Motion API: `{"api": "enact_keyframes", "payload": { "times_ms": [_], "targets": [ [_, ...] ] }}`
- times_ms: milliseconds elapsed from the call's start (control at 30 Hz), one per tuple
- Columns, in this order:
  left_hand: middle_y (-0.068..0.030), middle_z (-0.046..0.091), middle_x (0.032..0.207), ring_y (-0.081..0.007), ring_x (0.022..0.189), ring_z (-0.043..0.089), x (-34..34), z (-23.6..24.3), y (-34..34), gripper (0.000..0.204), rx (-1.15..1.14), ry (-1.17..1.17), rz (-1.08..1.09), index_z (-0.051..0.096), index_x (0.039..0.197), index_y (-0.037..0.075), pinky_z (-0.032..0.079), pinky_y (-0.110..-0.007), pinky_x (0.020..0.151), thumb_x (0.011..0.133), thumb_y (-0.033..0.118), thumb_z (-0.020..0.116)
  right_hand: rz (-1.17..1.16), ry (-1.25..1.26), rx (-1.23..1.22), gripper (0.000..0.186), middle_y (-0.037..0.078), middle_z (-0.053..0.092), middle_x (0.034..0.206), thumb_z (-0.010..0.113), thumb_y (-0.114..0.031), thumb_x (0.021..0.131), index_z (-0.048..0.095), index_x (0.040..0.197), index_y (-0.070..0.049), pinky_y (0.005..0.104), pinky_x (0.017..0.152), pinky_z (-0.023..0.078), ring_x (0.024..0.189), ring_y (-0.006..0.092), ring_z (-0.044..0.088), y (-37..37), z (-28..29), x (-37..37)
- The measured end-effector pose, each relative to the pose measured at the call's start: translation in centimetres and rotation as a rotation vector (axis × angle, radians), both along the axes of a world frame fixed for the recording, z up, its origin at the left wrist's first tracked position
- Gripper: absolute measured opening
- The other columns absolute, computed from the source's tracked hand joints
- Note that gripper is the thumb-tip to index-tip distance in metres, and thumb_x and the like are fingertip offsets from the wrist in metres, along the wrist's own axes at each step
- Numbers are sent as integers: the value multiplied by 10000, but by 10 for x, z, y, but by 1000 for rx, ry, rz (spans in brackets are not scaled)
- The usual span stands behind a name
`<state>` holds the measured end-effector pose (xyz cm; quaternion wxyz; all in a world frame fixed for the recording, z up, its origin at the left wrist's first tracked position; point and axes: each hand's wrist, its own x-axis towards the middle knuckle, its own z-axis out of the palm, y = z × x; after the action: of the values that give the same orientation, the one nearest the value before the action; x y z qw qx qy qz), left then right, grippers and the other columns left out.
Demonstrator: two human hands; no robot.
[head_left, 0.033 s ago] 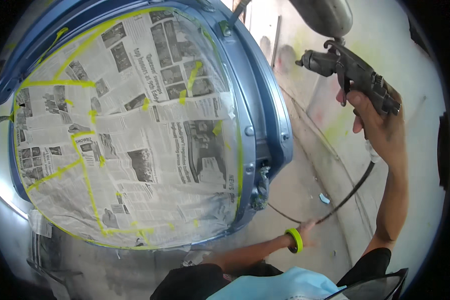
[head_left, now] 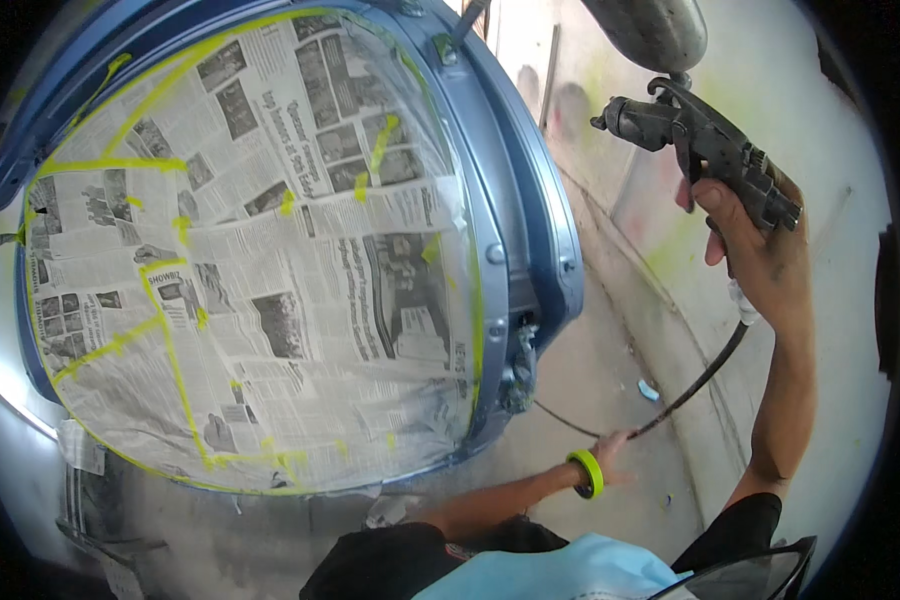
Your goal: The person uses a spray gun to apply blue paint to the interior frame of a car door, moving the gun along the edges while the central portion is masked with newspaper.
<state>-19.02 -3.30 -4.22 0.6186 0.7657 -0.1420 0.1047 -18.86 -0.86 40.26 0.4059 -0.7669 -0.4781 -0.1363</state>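
In my right hand (head_left: 755, 235) is a dark spray gun (head_left: 705, 145), held upright with its nozzle facing left toward the car body. A grey metal paint cup (head_left: 655, 35) sits on top of the gun. From its handle a black air hose (head_left: 712, 375) curves down to the left. My left hand (head_left: 618, 462) is low in the middle, its fingers closed at the hose; the grip is partly blurred. A yellow-green ring like a tape roll (head_left: 590, 475) circles my left wrist. Newspaper masking (head_left: 270, 260), edged with yellow-green tape, covers the opening left of the gun.
A blue car body frame (head_left: 530, 200) surrounds the masking. Behind the gun stands a pale wall (head_left: 830, 150) with yellow and red paint marks. A small light-blue scrap (head_left: 648, 390) lies near the hose. A light-blue face mask (head_left: 570, 570) fills the lower edge.
The car body and newspaper sit slightly farther left and higher in view. My left hand is a little farther left and higher too. The spray gun is almost unmoved in view.
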Motion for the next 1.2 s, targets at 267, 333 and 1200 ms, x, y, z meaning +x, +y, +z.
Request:
{"api": "enact_keyframes", "payload": {
  "times_ms": [267, 333, 1200],
  "targets": [
    [-204, 531, 1304, -381, 1224, 507, -7, -97, -33, 733, 246, 213, 40, 502, 1306, 63, 419, -453, 1044, 751, 425, 819, 33, 330, -101, 401, 72, 709, 838, 741, -338, 916, 659, 1016, 41, 213, 477, 469, 559, 76, 576, -84, -73, -23],
    [-188, 549, 1278, -364, 1193, 525, -23, -128, -50, 686, 286, 396, -42, 521, 1274, 80, 434, -448, 1012, 760, 429, 811, 199, 554, -47, 459, 90, 710, 851, 692, -375, 945, 640, 1081, 60, 220, 475, 472, 556, 89, 585, -108, -85, -33],
    [-254, 691, 1062, -402, 1033, 646, -463, -245, -165, 712, -39, 1425, 270, 641, 1222, 32, 458, -527, 898, 978, 647, 379, 759, 1582, 181, 766, 212, 653, 1121, 398, -692, 961, 488, 1344, -35, 311, 502, 530, 553, 230, 641, -151, -315, -160]
  ]
}}
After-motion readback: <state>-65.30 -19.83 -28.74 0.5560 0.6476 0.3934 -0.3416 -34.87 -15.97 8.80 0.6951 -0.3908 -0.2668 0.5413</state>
